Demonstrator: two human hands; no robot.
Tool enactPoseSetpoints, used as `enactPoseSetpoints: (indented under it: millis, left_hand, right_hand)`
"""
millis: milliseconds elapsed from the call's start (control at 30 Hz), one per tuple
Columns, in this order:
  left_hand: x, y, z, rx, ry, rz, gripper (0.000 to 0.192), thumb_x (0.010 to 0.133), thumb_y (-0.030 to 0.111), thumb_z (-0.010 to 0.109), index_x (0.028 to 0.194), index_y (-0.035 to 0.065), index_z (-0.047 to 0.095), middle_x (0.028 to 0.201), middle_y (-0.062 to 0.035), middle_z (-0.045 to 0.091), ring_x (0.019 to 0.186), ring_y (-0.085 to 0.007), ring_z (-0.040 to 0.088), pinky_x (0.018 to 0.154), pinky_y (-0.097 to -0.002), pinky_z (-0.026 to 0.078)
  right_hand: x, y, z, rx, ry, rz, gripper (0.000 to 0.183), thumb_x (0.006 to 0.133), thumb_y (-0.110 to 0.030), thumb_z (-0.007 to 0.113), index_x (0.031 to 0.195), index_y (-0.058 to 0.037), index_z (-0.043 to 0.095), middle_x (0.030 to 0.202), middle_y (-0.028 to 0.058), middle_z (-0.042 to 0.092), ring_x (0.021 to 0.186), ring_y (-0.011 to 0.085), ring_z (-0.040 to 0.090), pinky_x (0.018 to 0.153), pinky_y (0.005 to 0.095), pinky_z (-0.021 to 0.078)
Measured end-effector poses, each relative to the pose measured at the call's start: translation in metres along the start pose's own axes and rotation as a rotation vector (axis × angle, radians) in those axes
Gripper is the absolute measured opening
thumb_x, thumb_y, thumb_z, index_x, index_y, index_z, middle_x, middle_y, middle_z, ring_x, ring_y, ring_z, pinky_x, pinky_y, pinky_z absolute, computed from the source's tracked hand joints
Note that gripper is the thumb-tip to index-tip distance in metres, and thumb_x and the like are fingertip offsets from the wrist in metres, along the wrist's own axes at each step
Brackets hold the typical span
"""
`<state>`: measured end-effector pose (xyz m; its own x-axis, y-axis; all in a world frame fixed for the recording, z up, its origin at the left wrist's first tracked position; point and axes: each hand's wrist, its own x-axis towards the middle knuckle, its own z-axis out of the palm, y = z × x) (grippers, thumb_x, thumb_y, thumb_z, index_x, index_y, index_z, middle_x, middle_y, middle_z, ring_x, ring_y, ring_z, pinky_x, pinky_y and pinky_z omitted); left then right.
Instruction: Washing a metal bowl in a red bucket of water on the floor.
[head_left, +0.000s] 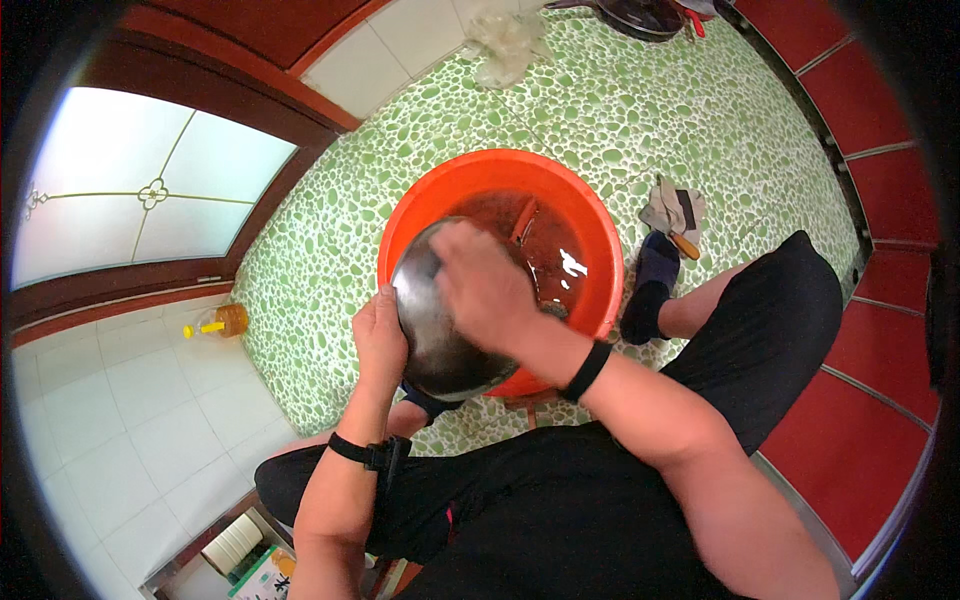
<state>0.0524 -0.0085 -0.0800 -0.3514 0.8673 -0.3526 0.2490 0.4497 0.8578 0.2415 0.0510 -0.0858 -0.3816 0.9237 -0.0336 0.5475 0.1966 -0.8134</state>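
A dark, round-bottomed metal wok or bowl (427, 337) is tilted over the near left side of an orange plastic basin (427, 180), its outer surface facing up. My left hand (381, 330) grips its left rim, thumb on the outside. My right hand (484, 289) lies over the upper part of that surface and is blurred; whether anything is under its fingers is hidden. Brownish water (559, 247) fills the basin's lower part. A reddish bar-like piece (525, 217) leans in it, and a small grey, rough-looking item (553, 309) shows near my right wrist.
A scraper with a wooden handle (684, 246) lies by a grey cloth (686, 202) near my right foot. A frying pan (645, 19) and a clear plastic bag (506, 49) are at the far side. An oil bottle (225, 321) is by the left wall; red cabinets (847, 97) line the right.
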Motion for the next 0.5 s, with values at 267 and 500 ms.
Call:
enactPoseSetpoints:
  millis: [267, 500]
  left_hand:
    - [-0.010, -0.001, 0.006, 0.183, -0.051, 0.169, 0.041, 0.113, 0.026, 0.048, 0.106, -0.0054, 0.072, 0.086, -0.0081, 0.072, 0.079, -0.0134, 0.059, 0.073, -0.0326, 0.051]
    - [-0.012, -0.009, 0.005, 0.235, -0.052, 0.165, 0.042, 0.113, 0.028, 0.049, 0.090, -0.0034, 0.066, 0.074, -0.0104, 0.063, 0.073, -0.0136, 0.054, 0.068, -0.0343, 0.048]
  right_hand:
    - [-0.016, -0.006, 0.019, -0.155, 0.242, -0.274, 0.044, 0.099, -0.021, 0.054, 0.137, 0.0007, 0.053, 0.143, 0.0248, 0.055, 0.136, 0.0435, 0.050, 0.115, 0.0507, 0.0397]
    - [0.021, 0.006, -0.011, -0.061, -0.210, 0.257, 0.053, 0.103, -0.028, 0.048, 0.143, 0.0065, 0.049, 0.151, 0.0270, 0.050, 0.139, 0.0419, 0.050, 0.117, 0.0487, 0.0407]
